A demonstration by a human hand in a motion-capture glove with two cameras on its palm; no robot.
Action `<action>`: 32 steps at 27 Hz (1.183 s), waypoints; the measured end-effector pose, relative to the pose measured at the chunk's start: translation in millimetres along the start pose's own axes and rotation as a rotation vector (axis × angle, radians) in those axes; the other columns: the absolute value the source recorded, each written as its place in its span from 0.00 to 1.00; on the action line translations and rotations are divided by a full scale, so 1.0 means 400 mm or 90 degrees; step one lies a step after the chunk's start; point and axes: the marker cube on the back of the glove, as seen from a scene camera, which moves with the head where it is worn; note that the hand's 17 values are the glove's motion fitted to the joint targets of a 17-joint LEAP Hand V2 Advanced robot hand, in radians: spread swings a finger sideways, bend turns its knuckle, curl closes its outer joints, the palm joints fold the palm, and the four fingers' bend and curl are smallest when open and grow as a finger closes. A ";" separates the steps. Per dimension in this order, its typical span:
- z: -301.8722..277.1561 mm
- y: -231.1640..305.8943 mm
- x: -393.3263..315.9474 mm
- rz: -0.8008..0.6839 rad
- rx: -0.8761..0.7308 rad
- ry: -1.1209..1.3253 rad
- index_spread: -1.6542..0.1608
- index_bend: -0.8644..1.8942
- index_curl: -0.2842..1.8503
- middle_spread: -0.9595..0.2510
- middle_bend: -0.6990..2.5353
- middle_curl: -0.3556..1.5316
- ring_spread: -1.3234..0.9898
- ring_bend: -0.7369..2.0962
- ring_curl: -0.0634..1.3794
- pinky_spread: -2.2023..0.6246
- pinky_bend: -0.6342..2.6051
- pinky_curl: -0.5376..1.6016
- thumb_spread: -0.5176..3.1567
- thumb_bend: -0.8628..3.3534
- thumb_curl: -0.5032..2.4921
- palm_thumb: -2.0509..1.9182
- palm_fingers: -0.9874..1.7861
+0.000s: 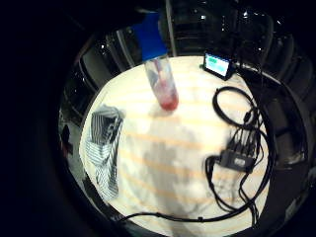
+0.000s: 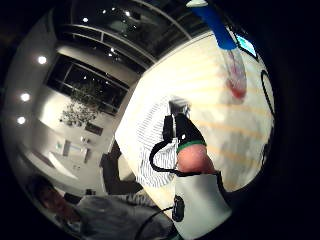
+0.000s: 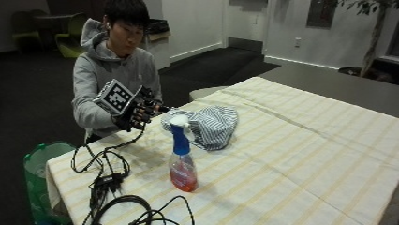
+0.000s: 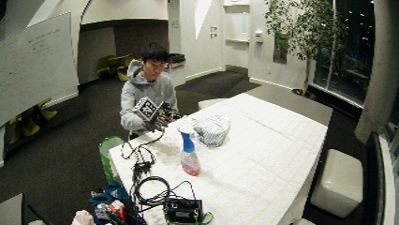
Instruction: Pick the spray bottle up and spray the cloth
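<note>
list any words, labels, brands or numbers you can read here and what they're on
None can be read.
Spray bottle: no label text shows on the blue head or the clear body with red liquid.
Small screen at the table edge: lit green, content too small to read.
Whiteboard on the wall: faint writing, too blurred to read.
Striped cloth: a stripe pattern only, no print.

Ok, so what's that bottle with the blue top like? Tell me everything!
The spray bottle stands upright on the striped tablecloth, by itself. It looks like clear plastic, with reddish-pink liquid filling the lower part. Its neck and trigger piece are blue, topped by a white nozzle. Nothing touches it except the table. The striped cloth lies just behind it, and the gloved right hand is raised in the air nearby, not on the bottle.
</note>
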 end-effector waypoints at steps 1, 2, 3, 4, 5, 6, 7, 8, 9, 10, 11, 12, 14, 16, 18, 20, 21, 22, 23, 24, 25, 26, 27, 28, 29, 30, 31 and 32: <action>0.002 -0.013 0.009 0.011 0.006 -0.010 0.71 0.34 0.19 0.78 0.31 0.35 0.59 0.39 0.20 0.87 0.36 0.40 0.41 0.21 0.29 0.68 0.36; 0.005 -0.025 0.017 0.022 0.009 -0.022 0.71 0.35 0.19 0.78 0.31 0.35 0.59 0.39 0.21 0.87 0.36 0.40 0.41 0.21 0.29 0.68 0.37; 0.008 -0.038 0.025 0.032 0.010 -0.034 0.71 0.35 0.19 0.78 0.31 0.35 0.59 0.39 0.21 0.87 0.36 0.40 0.41 0.21 0.29 0.69 0.37; 0.012 -0.052 0.034 0.041 0.010 -0.047 0.71 0.34 0.19 0.78 0.32 0.35 0.59 0.39 0.21 0.87 0.37 0.40 0.41 0.21 0.30 0.69 0.37; 0.017 -0.066 0.042 0.048 0.009 -0.059 0.72 0.35 0.19 0.78 0.32 0.35 0.59 0.39 0.21 0.87 0.37 0.40 0.41 0.21 0.30 0.69 0.37; 0.022 -0.080 0.051 0.055 0.009 -0.071 0.72 0.35 0.19 0.79 0.32 0.35 0.59 0.39 0.21 0.87 0.37 0.41 0.41 0.21 0.30 0.69 0.37; 0.028 -0.095 0.059 0.061 0.010 -0.083 0.72 0.35 0.19 0.79 0.32 0.36 0.59 0.39 0.21 0.86 0.37 0.41 0.41 0.21 0.30 0.69 0.37; 0.035 -0.108 0.067 0.068 0.014 -0.094 0.72 0.35 0.19 0.79 0.32 0.36 0.59 0.39 0.21 0.86 0.37 0.41 0.41 0.20 0.30 0.69 0.37; 0.043 -0.120 0.074 0.077 0.018 -0.106 0.72 0.35 0.19 0.79 0.32 0.36 0.59 0.40 0.22 0.86 0.37 0.41 0.41 0.20 0.30 0.69 0.37; 0.051 -0.132 0.081 0.088 0.021 -0.117 0.72 0.35 0.19 0.79 0.32 0.36 0.59 0.40 0.22 0.86 0.37 0.41 0.41 0.20 0.30 0.70 0.37; 0.059 -0.144 0.088 0.100 0.025 -0.129 0.72 0.35 0.19 0.79 0.32 0.36 0.59 0.40 0.22 0.86 0.37 0.41 0.41 0.20 0.30 0.70 0.37; 0.066 -0.153 0.094 0.112 0.028 -0.140 0.72 0.35 0.19 0.79 0.32 0.36 0.59 0.40 0.22 0.86 0.37 0.41 0.41 0.20 0.30 0.70 0.36; 0.079 -0.167 0.105 0.127 0.030 -0.163 0.72 0.35 0.19 0.79 0.32 0.36 0.59 0.40 0.22 0.86 0.37 0.41 0.40 0.20 0.30 0.70 0.36; 0.090 -0.175 0.115 0.134 0.032 -0.190 0.72 0.35 0.19 0.80 0.32 0.36 0.59 0.40 0.22 0.86 0.37 0.41 0.40 0.20 0.31 0.70 0.36; 0.100 -0.186 0.123 0.146 0.043 -0.213 0.73 0.35 0.19 0.80 0.32 0.36 0.59 0.41 0.23 0.86 0.37 0.41 0.40 0.20 0.31 0.70 0.36; 0.108 -0.201 0.130 0.162 0.055 -0.229 0.73 0.35 0.19 0.80 0.32 0.36 0.59 0.41 0.23 0.86 0.38 0.41 0.40 0.20 0.31 0.70 0.36; 0.111 -0.210 0.132 0.168 0.060 -0.236 0.73 0.35 0.19 0.80 0.32 0.36 0.59 0.41 0.23 0.86 0.38 0.41 0.40 0.20 0.31 0.70 0.35; 0.115 -0.218 0.135 0.171 0.064 -0.244 0.73 0.35 0.19 0.80 0.32 0.36 0.59 0.41 0.23 0.86 0.38 0.41 0.40 0.20 0.31 0.70 0.35; 0.120 -0.226 0.137 0.171 0.068 -0.253 0.73 0.35 0.19 0.80 0.32 0.36 0.59 0.41 0.23 0.86 0.38 0.41 0.39 0.20 0.31 0.70 0.35; 0.126 -0.234 0.138 0.170 0.072 -0.263 0.73 0.35 0.19 0.80 0.32 0.36 0.59 0.41 0.23 0.86 0.38 0.41 0.39 0.20 0.31 0.70 0.35; 0.132 -0.242 0.138 0.168 0.076 -0.273 0.73 0.35 0.19 0.81 0.32 0.36 0.59 0.41 0.23 0.86 0.38 0.41 0.39 0.20 0.31 0.70 0.35; 0.139 -0.248 0.138 0.164 0.080 -0.282 0.73 0.35 0.19 0.81 0.32 0.36 0.59 0.41 0.23 0.86 0.38 0.41 0.39 0.20 0.31 0.70 0.35; 0.146 -0.254 0.138 0.161 0.085 -0.291 0.73 0.35 0.19 0.81 0.32 0.36 0.59 0.41 0.23 0.86 0.38 0.41 0.39 0.20 0.31 0.70 0.35; 0.153 -0.259 0.138 0.159 0.089 -0.300 0.72 0.35 0.19 0.80 0.32 0.37 0.59 0.41 0.23 0.86 0.38 0.41 0.39 0.20 0.30 0.70 0.35; 0.160 -0.265 0.137 0.160 0.094 -0.310 0.72 0.35 0.19 0.80 0.32 0.37 0.59 0.41 0.23 0.86 0.38 0.41 0.39 0.20 0.30 0.70 0.35; 0.166 -0.271 0.135 0.164 0.099 -0.321 0.72 0.35 0.19 0.80 0.32 0.37 0.59 0.41 0.23 0.86 0.38 0.41 0.39 0.20 0.30 0.70 0.35; 0.172 -0.278 0.134 0.170 0.104 -0.332 0.72 0.35 0.19 0.80 0.32 0.37 0.59 0.42 0.24 0.86 0.38 0.41 0.39 0.19 0.30 0.69 0.36; 0.177 -0.287 0.132 0.177 0.112 -0.341 0.72 0.35 0.20 0.80 0.32 0.37 0.58 0.42 0.24 0.86 0.38 0.41 0.38 0.19 0.30 0.69 0.37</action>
